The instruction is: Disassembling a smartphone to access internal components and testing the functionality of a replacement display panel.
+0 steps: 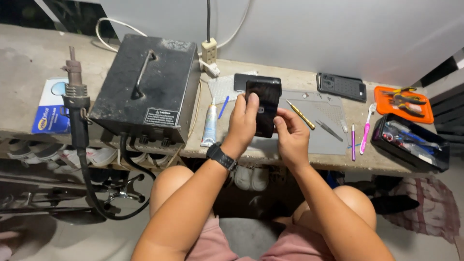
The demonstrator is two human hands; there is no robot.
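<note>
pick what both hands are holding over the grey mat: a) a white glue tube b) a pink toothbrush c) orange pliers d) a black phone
d: the left hand and right hand both grip the black phone above the grey mat; the glue tube and toothbrush lie untouched on the bench.

A black, glossy phone (263, 107) is standing nearly upright, tilted slightly, just above the bench's (309, 157) front edge.
</note>
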